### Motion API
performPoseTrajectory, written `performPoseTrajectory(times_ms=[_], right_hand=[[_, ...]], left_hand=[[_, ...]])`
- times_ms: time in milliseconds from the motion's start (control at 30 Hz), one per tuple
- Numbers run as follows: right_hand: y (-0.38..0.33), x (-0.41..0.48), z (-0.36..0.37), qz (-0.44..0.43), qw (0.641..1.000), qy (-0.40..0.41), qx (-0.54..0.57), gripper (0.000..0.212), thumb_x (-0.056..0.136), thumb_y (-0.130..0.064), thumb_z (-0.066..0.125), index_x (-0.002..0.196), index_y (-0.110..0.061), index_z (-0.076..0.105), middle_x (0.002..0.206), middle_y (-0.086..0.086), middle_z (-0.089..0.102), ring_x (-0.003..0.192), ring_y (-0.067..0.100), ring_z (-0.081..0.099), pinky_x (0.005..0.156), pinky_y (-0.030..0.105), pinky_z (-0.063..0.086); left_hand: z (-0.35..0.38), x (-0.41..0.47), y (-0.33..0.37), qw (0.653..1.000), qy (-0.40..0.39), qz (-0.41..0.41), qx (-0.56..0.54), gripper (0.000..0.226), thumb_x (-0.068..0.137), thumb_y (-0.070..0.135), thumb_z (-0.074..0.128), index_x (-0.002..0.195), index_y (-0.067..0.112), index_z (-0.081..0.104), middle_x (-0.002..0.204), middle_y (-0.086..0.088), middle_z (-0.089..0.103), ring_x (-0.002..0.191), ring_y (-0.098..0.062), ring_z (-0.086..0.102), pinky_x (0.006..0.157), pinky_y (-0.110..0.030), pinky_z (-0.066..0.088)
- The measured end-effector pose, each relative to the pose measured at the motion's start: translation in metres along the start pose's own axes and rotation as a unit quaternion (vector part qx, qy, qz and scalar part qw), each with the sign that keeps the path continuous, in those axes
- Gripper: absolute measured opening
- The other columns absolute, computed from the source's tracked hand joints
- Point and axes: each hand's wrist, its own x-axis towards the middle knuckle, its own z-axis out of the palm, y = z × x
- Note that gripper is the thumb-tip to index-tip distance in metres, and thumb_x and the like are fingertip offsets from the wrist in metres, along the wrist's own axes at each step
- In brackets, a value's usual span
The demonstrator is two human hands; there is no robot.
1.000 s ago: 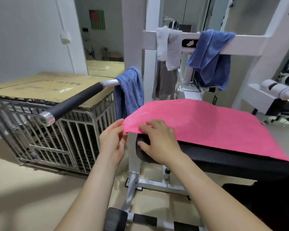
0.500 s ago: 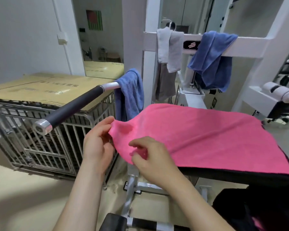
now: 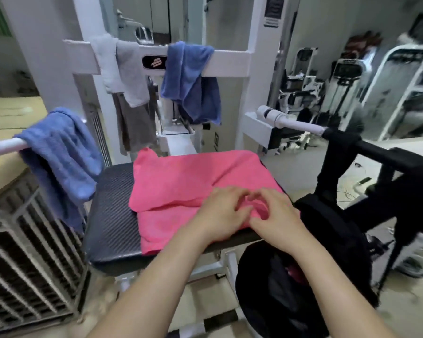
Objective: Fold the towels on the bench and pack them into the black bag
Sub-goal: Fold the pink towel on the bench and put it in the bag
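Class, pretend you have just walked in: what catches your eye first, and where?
The pink towel lies folded on the bench, the left hand and right hand gripping its near right corner. One blue towel hangs on the left rail, a darker blue towel on the white frame behind.

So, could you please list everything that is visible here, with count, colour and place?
bench: one, black, middle
pink towel: one, pink, folded over on the bench
blue towels: two, blue, one over the left bar, one over the white frame
pale towels: two or three, white to grey, on the white frame
black bag: one, black, open, right of the bench
wire cage: one, pale metal, floor at left
left hand and right hand: two, both hold the pink towel's near right corner
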Motion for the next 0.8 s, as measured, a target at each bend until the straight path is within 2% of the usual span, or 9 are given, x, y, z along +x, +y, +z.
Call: performPoseTrajectory(times_ms=[67, 167, 233, 300, 400, 467, 600, 700, 800], right_hand=[[0.029, 0.001, -0.017, -0.024, 0.994, -0.07, -0.081, 0.059, 0.071, -0.035, 0.062, 0.126, -0.043, 0.041, 0.138, -0.017, 0.038, 0.135, 0.01, 0.028, 0.102, 0.04, 0.031], [0.067, 0.008, -0.038, -0.069, 0.977, -0.131, -0.154, 0.074, 0.074, -0.027, 0.067, 0.137, -0.047, 0.034, 0.15, -0.016, 0.022, 0.14, 0.014, 0.021, 0.109, 0.044, 0.03], [0.086, 0.017, -0.047, -0.121, 0.979, -0.104, -0.123, 0.066, 0.073, -0.02, 0.075, 0.132, -0.038, 0.051, 0.142, -0.013, 0.039, 0.131, 0.017, 0.037, 0.109, 0.034, 0.032], [0.098, 0.024, -0.05, -0.183, 0.976, -0.073, -0.09, 0.047, 0.074, -0.018, 0.079, 0.117, -0.033, 0.066, 0.124, -0.015, 0.056, 0.117, 0.015, 0.05, 0.103, 0.028, 0.038], [0.106, 0.03, -0.048, -0.265, 0.963, -0.034, -0.034, 0.019, 0.081, -0.01, 0.074, 0.09, -0.027, 0.074, 0.094, -0.017, 0.065, 0.092, 0.013, 0.059, 0.084, 0.035, 0.05], [0.11, 0.035, -0.044, -0.283, 0.959, -0.011, -0.01, 0.013, 0.083, -0.014, 0.073, 0.09, -0.025, 0.074, 0.092, -0.017, 0.064, 0.091, 0.011, 0.057, 0.08, 0.035, 0.05], [0.12, 0.039, -0.042, -0.266, 0.961, -0.076, 0.024, 0.044, 0.073, -0.038, 0.08, 0.115, -0.034, 0.068, 0.117, -0.022, 0.052, 0.115, 0.001, 0.046, 0.097, 0.023, 0.04], [0.122, 0.034, -0.04, -0.288, 0.956, -0.055, 0.03, 0.036, 0.072, -0.031, 0.082, 0.107, -0.03, 0.072, 0.107, -0.023, 0.058, 0.107, -0.001, 0.05, 0.091, 0.024, 0.045], [0.117, 0.036, -0.042, -0.3, 0.951, -0.07, 0.039, 0.024, 0.074, -0.025, 0.081, 0.097, -0.027, 0.075, 0.095, -0.021, 0.061, 0.094, 0.002, 0.055, 0.08, 0.021, 0.047]], left_hand=[[0.022, -0.003, -0.006, 0.988, 0.008, -0.015, 0.156, 0.042, 0.091, 0.044, 0.05, 0.13, 0.029, 0.053, 0.137, 0.002, 0.051, 0.125, -0.024, 0.043, 0.101, -0.042, 0.037], [0.03, -0.007, -0.008, 0.982, 0.168, 0.007, 0.087, 0.034, 0.087, 0.041, 0.054, 0.116, 0.026, 0.065, 0.111, -0.003, 0.059, 0.104, -0.027, 0.053, 0.088, -0.037, 0.043], [0.031, -0.007, -0.004, 0.963, 0.258, -0.009, 0.076, 0.03, 0.087, 0.033, 0.063, 0.114, 0.019, 0.066, 0.096, -0.006, 0.061, 0.088, -0.028, 0.057, 0.08, -0.036, 0.045], [0.03, -0.011, 0.007, 0.96, 0.255, -0.071, 0.087, 0.04, 0.086, 0.027, 0.068, 0.123, 0.016, 0.059, 0.094, -0.007, 0.065, 0.085, -0.03, 0.061, 0.074, -0.037, 0.046], [0.034, -0.014, 0.02, 0.944, 0.289, -0.156, 0.038, 0.046, 0.081, 0.026, 0.072, 0.124, 0.024, 0.056, 0.088, 0.002, 0.069, 0.083, -0.024, 0.065, 0.072, -0.034, 0.046], [0.034, -0.012, 0.027, 0.925, 0.315, -0.209, -0.031, 0.04, 0.078, 0.03, 0.075, 0.115, 0.032, 0.06, 0.08, 0.009, 0.068, 0.077, -0.014, 0.064, 0.073, -0.03, 0.046], [0.04, -0.011, 0.034, 0.96, 0.261, -0.095, 0.033, 0.018, 0.089, 0.02, 0.061, 0.104, 0.03, 0.06, 0.091, 0.015, 0.066, 0.084, -0.009, 0.061, 0.075, -0.032, 0.049], [0.047, -0.018, 0.032, 0.977, 0.145, -0.024, 0.152, 0.029, 0.085, 0.018, 0.049, 0.104, 0.035, 0.063, 0.103, 0.013, 0.06, 0.093, -0.015, 0.053, 0.078, -0.035, 0.046], [0.046, -0.024, 0.029, 0.975, 0.114, -0.023, 0.187, 0.037, 0.084, 0.026, 0.065, 0.118, 0.04, 0.057, 0.108, 0.011, 0.057, 0.094, -0.013, 0.05, 0.078, -0.028, 0.043]])
